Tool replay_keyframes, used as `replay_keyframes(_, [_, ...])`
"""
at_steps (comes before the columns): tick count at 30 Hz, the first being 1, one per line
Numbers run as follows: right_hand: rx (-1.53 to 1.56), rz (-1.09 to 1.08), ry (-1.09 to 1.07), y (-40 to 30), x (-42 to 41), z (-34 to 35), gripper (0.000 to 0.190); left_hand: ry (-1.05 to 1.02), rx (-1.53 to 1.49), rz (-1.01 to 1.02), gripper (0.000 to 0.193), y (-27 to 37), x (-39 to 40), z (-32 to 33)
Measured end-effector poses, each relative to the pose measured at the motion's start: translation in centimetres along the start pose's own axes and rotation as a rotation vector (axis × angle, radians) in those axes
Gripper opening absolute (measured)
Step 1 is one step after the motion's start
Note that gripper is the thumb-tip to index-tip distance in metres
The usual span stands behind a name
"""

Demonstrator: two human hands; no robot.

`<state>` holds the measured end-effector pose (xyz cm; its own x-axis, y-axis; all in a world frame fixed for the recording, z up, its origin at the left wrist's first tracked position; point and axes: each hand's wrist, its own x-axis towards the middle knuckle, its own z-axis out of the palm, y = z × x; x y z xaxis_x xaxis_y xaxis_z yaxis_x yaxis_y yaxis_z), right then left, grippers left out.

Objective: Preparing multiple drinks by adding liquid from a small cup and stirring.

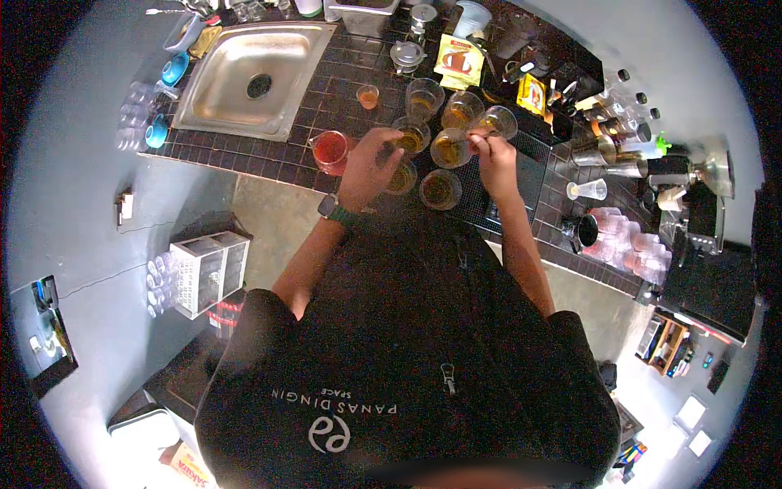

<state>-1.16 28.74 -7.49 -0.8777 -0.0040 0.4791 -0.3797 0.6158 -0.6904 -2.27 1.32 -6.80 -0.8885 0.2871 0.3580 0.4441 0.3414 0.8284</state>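
Several clear cups with amber-brown liquid stand close together on the dark tiled counter (342,67). My left hand (366,165) curves around the left side of one cup (412,137), its thumb and fingertips at the rim. Whether it grips that cup is unclear. With thumb and finger pinched, my right hand (496,162) holds the rim of a tilted clear cup (498,122). Right beside those fingertips is another filled cup (451,148). Just left of my left hand stands a glass jug of red liquid (330,150). A cup nearest me (440,188) stands between my wrists.
A steel sink (238,67) is set in the counter at the left. Behind the cups lie a small cup of orange liquid (368,96) and a yellow packet (459,61). A black perforated drip tray (489,183) lies under my right forearm. Stacked plastic cups (629,244) lie at the right.
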Motion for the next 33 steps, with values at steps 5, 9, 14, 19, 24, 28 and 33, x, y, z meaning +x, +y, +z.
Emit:
replay_keyframes(5, [0.132,0.048,-0.037,-0.2,-0.6,-0.5,0.010,0.006,0.022,0.003,0.025,0.4,0.1,-0.2])
replay_keyframes(9, [0.142,0.207,-0.101,0.5,-0.1,-2.0,0.006,0.032,0.037,-0.055,0.022,0.3,-0.2,-0.1])
replay_keyframes(14, [-0.010,-0.189,-0.033,1.5,0.6,0.1,0.008,0.024,0.023,-0.061,0.022,0.5,-0.2,0.8])
replay_keyframes(19, [0.093,0.069,-0.222,0.2,-0.8,-0.7,0.004,0.075,0.084,-0.037,0.019,0.8,-0.1,0.8])
replay_keyframes(24, [0.127,0.027,-0.068,2.1,1.0,-0.5,0.004,0.147,0.036,-0.102,0.016,1.0,-0.8,1.0])
replay_keyframes(28, [0.102,-0.011,-0.190,-0.2,0.8,-0.2,0.008,0.149,0.059,-0.129,0.016,2.8,-1.6,1.3])
replay_keyframes(33, [0.118,0.237,-0.227,0.1,-0.5,-3.1,0.008,0.145,0.125,-0.113,0.016,3.6,-4.4,1.1])
